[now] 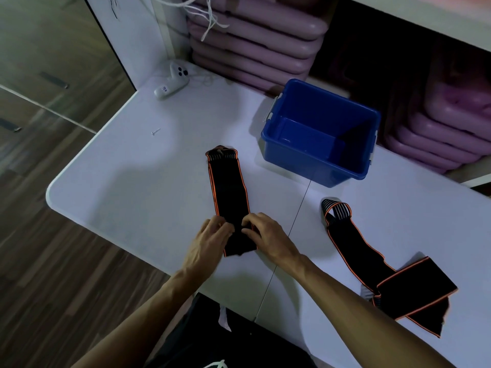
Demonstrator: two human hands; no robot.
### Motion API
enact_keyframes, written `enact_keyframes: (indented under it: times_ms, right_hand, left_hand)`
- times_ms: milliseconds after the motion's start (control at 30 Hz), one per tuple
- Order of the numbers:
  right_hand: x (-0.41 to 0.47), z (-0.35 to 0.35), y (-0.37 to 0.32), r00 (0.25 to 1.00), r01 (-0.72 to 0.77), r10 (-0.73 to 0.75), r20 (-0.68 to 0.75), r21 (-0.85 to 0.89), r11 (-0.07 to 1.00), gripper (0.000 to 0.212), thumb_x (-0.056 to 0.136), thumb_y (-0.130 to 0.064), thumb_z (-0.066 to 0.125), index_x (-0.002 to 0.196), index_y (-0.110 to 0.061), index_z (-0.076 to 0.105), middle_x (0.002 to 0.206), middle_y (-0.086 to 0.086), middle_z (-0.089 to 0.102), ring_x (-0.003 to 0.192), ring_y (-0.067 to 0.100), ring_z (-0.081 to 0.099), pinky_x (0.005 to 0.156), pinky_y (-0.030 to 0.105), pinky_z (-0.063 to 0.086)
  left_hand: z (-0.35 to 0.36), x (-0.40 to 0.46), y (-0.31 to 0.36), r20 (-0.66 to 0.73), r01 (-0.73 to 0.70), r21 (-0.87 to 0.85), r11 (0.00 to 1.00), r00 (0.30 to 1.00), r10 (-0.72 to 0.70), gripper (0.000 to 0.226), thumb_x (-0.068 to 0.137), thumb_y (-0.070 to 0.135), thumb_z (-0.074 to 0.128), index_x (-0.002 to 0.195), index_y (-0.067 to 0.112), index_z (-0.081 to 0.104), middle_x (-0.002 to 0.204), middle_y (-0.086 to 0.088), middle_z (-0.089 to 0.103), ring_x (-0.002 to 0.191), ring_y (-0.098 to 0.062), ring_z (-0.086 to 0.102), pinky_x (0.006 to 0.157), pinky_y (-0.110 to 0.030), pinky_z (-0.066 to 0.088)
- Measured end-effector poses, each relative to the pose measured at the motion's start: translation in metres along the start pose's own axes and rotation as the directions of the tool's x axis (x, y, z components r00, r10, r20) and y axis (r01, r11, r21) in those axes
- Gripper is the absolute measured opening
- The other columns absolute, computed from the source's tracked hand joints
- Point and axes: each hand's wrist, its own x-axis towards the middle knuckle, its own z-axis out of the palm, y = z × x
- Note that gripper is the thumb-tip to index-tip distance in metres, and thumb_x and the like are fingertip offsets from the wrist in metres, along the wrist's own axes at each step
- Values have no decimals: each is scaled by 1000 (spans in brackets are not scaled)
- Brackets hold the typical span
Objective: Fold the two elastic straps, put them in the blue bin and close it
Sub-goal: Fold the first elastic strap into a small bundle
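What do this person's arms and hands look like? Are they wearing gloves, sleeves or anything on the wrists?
Both arms are bare up to the edge of the picture: no sleeves show. The left hand and right hand wear no gloves, and no watch, band or ring can be seen on the wrists or fingers. Below the arms, dark clothing shows at the bottom of the picture.

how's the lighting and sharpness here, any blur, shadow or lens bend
Head view: dim, bluish light; a soft shadow falls on the white table left of the strap being folded; the left hand is slightly motion-blurred, the right hand sharper; wide-angle bend curves the table edge; the blue bin shows a dark inner corner.
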Motion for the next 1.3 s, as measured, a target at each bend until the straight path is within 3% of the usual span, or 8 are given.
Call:
enact_keyframes:
  times_ms: [200, 367, 533, 700, 833, 900, 1033, 1300]
  right_hand:
    - [-8, 5, 2, 995, 38, -41, -87, -40, 998, 17, 99, -31, 53, 104, -18, 63, 107, 2, 50, 90, 16, 57, 81, 34, 53]
    - [-21, -2, 13, 958, 273, -282, 48, -447, 852, 60, 88, -60, 54, 127, -14, 59, 141, 7, 45, 117, 25, 47, 84, 34, 51]
    - [-18, 2, 17, 935, 324, -350, 63, -555, 766, 59, 82, -38, 71, 131, -8, 54, 128, 9, 56, 111, 28, 53, 78, 40, 53]
    - [-7, -10, 11, 920, 349, -391, -19, -413, 841, 46, 93, -38, 51, 128, -8, 59, 102, 6, 69, 96, 24, 58, 69, 36, 51]
    - [6, -19, 4, 914, 370, -406, -9, -394, 841, 41, 90, -37, 53, 115, -8, 67, 87, 7, 70, 89, 26, 61, 62, 42, 53]
    - [4, -19, 6, 902, 392, -433, -8, -406, 825, 39, 91, -37, 54, 113, -8, 68, 88, 5, 72, 88, 25, 60, 61, 41, 52]
    - [-11, -13, 17, 881, 437, -472, 29, -429, 790, 30, 87, -29, 63, 111, -12, 69, 110, 5, 70, 94, 25, 58, 67, 39, 54]
    - [-18, -9, 13, 893, 428, -447, 59, -422, 799, 38, 73, -17, 81, 108, -16, 66, 119, 8, 64, 103, 23, 52, 70, 38, 55]
  left_hand:
    - [-3, -24, -7, 126, -121, 120, 985, 986, 106, 45, 90, 37, 54, 120, 4, 61, 124, -16, 61, 112, -30, 58, 89, -38, 55]
    - [-3, -23, -10, 153, -178, 186, 966, 977, 151, 50, 84, 42, 57, 119, 5, 63, 126, -13, 61, 116, -27, 58, 89, -35, 53]
    - [-6, -23, -3, 164, -185, 175, 967, 974, 157, 52, 92, 38, 42, 121, -1, 60, 125, -18, 61, 113, -28, 61, 96, -33, 48]
    - [-18, -11, -3, 204, 70, -45, 997, 977, -59, 60, 96, 53, 25, 123, 11, 59, 122, -5, 53, 111, -21, 48, 93, -32, 48]
    - [-27, 6, -10, 251, 157, -140, 978, 961, -119, 57, 96, 53, 25, 94, 13, 66, 95, -6, 59, 90, -22, 53, 84, -41, 46]
    - [-32, 19, -9, 195, 360, -229, 904, 927, -320, 59, 95, 52, 30, 75, 7, 61, 83, -10, 59, 78, -22, 55, 77, -40, 46]
    - [-21, 47, -9, 75, 633, -193, 750, 772, -632, 42, 85, 51, 58, 83, 9, 63, 82, -4, 62, 74, -21, 59, 66, -34, 46]
    - [-14, 66, -25, 48, 708, -270, 652, 686, -726, 21, 78, 23, 72, 77, 12, 53, 81, -6, 61, 83, -32, 60, 66, -35, 44]
